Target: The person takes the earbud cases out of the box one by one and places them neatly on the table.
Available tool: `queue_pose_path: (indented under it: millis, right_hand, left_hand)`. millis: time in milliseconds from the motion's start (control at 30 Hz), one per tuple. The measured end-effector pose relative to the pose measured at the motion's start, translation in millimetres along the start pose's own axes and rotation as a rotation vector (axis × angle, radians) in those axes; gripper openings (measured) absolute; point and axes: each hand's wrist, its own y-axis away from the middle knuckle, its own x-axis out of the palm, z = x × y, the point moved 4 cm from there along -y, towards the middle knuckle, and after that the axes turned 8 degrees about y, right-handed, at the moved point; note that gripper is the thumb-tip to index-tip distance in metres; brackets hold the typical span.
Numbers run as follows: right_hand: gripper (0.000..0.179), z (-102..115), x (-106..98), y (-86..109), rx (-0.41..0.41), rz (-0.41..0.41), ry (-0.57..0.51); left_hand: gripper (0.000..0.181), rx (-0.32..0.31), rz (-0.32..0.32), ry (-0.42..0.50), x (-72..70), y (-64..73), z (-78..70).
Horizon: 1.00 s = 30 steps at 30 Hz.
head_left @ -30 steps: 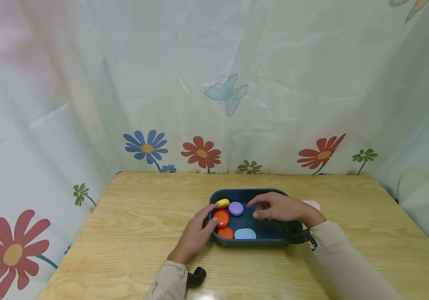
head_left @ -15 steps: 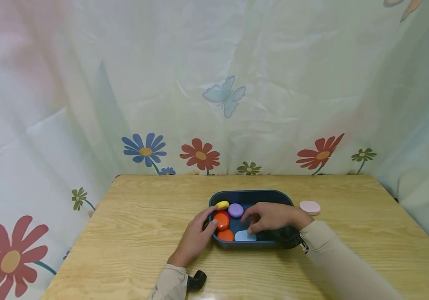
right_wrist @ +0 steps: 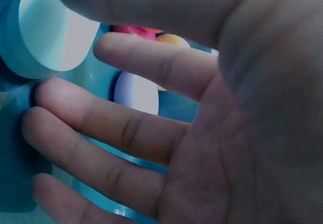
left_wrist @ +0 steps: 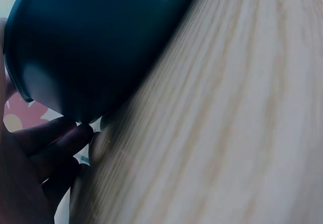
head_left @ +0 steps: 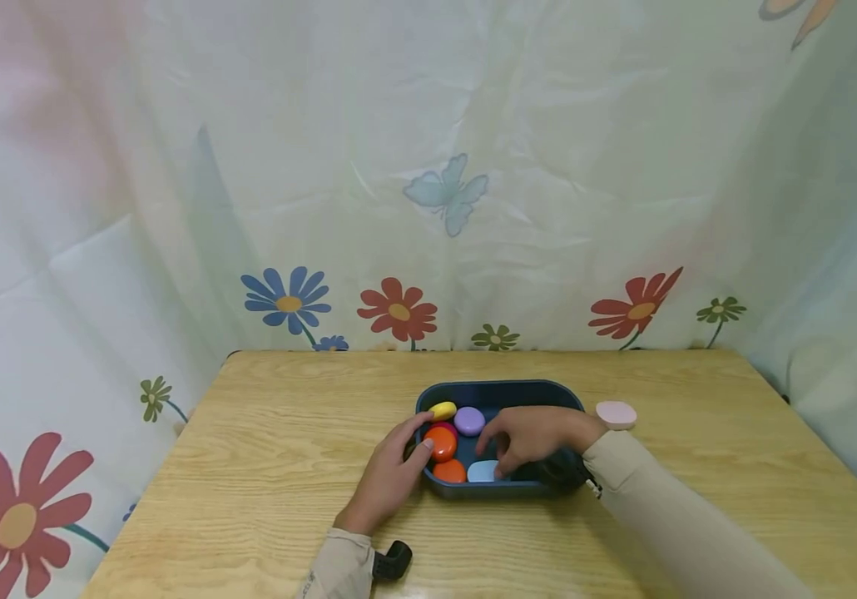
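A dark blue box (head_left: 503,491) with rounded corners sits on the table. My left hand (head_left: 387,478) grips its left end, thumb and index finger at the rim; in the left wrist view its other fingers lie at the outer wall. My right hand (head_left: 533,433) reaches down inside, fingers bent downward. Its thumb tip is right at a light blue rounded piece (head_left: 481,472) by the front wall, with the index fingertip apart from it in the right wrist view. Left of these lie a purple piece (head_left: 469,421), a yellow one (head_left: 443,411), a crimson one and two orange-red pieces (head_left: 442,444).
A pale pink oval piece (head_left: 616,414) lies on the wooden table (head_left: 286,441), just right of the box. A flowered curtain (head_left: 324,166) hangs behind the table and along its sides. Each wrist wears a black strapped camera (head_left: 393,561).
My right hand has come lower and a little left inside the box, to the light blue piece. The pink piece, earlier partly covered, now shows fully. My left hand has stayed at the box.
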Motion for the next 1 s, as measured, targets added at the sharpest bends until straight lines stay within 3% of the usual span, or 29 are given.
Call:
queue_pose_path:
  millis: [567,1000]
  right_hand:
    - [0.037,9.0,1.8,-7.2,-0.004,0.085,0.075]
    - [0.026,12.2,1.7,-10.6,-0.005,0.103,0.067]
  left_hand:
    - [0.045,0.002,-0.015,0.003,-1.2,0.9,-1.1]
    - [0.043,-0.018,-0.005,0.022,-0.6,-1.2,-0.6]
